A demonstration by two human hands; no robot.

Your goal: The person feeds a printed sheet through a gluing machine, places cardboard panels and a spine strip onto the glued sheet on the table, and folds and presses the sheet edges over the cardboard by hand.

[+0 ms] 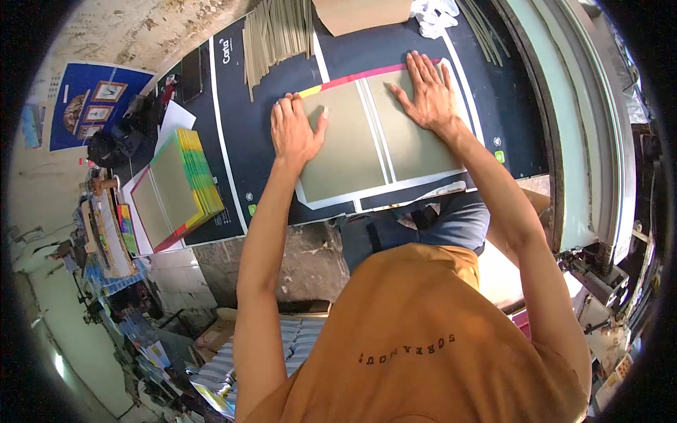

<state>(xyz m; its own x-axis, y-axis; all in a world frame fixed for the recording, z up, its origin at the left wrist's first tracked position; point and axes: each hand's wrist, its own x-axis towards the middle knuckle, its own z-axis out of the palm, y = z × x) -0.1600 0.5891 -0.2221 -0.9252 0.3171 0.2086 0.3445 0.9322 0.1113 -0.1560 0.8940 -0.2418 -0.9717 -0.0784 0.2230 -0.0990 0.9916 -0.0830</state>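
A cover sheet with two grey-green boards (342,144) and narrow strips between them lies on the dark table. Its far edge is folded over in pink and yellow, while white margins show along the near and right edges. My left hand (295,130) rests at its upper left corner, fingers bent over the far edge and thumb apart. Flat on the right board lies my right hand (427,95), its fingers spread and their tips at the pink edge. Neither hand holds anything.
A stack of covers (169,187) with green, yellow and red edges stands at the left. Thin board strips (278,35) lie at the far side, near a brown board (360,14) and a white cloth (434,15). A phone (192,74) sits far left. A pale machine frame (564,127) borders the right.
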